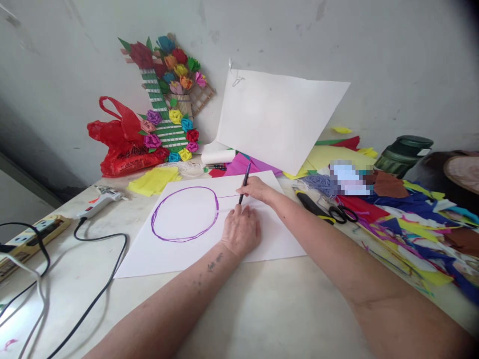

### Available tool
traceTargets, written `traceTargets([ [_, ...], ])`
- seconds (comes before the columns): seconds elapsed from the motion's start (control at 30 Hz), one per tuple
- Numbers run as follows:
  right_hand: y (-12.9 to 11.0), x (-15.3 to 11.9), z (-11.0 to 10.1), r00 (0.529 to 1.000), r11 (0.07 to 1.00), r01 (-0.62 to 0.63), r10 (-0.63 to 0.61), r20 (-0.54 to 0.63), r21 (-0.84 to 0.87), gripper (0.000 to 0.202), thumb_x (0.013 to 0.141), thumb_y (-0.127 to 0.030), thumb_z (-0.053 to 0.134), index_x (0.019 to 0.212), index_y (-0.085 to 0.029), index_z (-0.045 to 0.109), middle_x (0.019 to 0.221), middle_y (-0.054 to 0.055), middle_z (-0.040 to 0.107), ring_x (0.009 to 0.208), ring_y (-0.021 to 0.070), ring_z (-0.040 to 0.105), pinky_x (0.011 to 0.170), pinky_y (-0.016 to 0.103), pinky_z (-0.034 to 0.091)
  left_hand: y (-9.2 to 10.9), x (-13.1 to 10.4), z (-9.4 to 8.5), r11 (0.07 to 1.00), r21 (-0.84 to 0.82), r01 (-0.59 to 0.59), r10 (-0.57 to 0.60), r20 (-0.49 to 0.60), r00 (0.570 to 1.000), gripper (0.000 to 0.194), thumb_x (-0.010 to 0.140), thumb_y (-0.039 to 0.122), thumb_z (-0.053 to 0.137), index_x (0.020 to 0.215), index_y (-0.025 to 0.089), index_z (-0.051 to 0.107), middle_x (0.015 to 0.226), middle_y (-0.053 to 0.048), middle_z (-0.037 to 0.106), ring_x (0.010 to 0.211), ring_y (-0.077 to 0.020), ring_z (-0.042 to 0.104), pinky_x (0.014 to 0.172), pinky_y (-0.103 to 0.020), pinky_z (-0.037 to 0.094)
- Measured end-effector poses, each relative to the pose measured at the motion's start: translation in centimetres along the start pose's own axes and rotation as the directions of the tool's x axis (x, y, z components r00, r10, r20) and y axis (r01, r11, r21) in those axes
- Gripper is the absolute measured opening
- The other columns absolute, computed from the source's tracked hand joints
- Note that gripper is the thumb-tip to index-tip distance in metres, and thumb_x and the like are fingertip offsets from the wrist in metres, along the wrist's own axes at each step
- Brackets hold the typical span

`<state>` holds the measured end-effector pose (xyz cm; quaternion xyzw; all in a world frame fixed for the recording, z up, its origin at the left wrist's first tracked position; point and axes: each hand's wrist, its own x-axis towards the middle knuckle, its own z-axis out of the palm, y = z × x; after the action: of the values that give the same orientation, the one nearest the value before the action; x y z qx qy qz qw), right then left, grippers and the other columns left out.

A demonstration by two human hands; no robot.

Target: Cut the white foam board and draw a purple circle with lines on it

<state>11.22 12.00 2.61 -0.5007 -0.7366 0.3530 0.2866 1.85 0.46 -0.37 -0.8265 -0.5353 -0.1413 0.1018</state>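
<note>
A large white sheet of paper [149, 259] lies on the table in front of me. Drawn on its left half is a purple oval [152, 219], with a thin line running right from its upper right side. My right hand [256, 189] grips a dark marker [246, 179], held nearly upright over the paper. Just below it, my left hand [242, 229] rests flat on the sheet, fingers pointing away from me. The left fingertips are close to the marker's lower end; whether they touch it, I cannot tell. The marker's tip is hidden behind them.
Left are a glue gun [101, 202] with its cord and a power strip [33, 239]. Behind stand a red plastic bag [127, 144], a paper-flower decoration [170, 124] and a white board [280, 114]. Scissors [342, 214], a black-and-yellow cutter [312, 205] and colored scraps [411, 239] lie right.
</note>
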Motion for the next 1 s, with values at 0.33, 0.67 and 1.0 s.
traceTargets([
  [0.33, 0.4, 0.0, -0.7, 1.0, 1.0, -0.005, 0.005, 0.002, 0.008, 0.01, 0.059, -0.019, 0.058, 0.052, -0.014, 0.054, 0.049, -0.002, 0.05, 0.051, 0.009, 0.046, 0.051, 0.021, 0.035, 0.0, 0.0, 0.0, 1.0, 0.016, 0.004, -0.003, -0.04, 0.999, 0.027, 0.079, 0.028, 0.042, 0.093, 0.014, 0.061, 0.102, -0.013, 0.059, 0.095, -0.0275, 0.045, 0.081, -0.042, 0.037],
  [0.67, 0.6, -0.1, -1.1, 1.0, 0.999, -0.018, 0.018, 0.006, -0.031, 0.01, 0.06, -0.019, 0.058, 0.053, -0.012, 0.055, 0.048, -0.001, 0.05, 0.051, 0.0086, 0.046, 0.051, 0.02, 0.035, 0.2, -0.3, 0.5, 0.998, 0.05, 0.029, -0.027, -0.035, 0.999, 0.033, 0.082, 0.027, 0.037, 0.104, 0.014, 0.058, 0.115, -0.01, 0.056, 0.096, -0.0282, 0.05, 0.081, -0.043, 0.038],
  [1.0, 0.6, -0.5, -1.4, 0.998, 0.998, -0.059, 0.059, -0.02, 0.003, 0.009, 0.058, -0.018, 0.057, 0.052, -0.013, 0.053, 0.049, -0.001, 0.051, 0.05, 0.0094, 0.046, 0.052, 0.022, 0.035, 0.1, -0.2, 0.5, 0.999, 0.037, 0.027, -0.028, 0.021, 0.999, 0.037, 0.083, 0.027, 0.035, 0.11, 0.014, 0.057, 0.119, -0.011, 0.054, 0.105, -0.0321, 0.049, 0.082, -0.046, 0.039],
])
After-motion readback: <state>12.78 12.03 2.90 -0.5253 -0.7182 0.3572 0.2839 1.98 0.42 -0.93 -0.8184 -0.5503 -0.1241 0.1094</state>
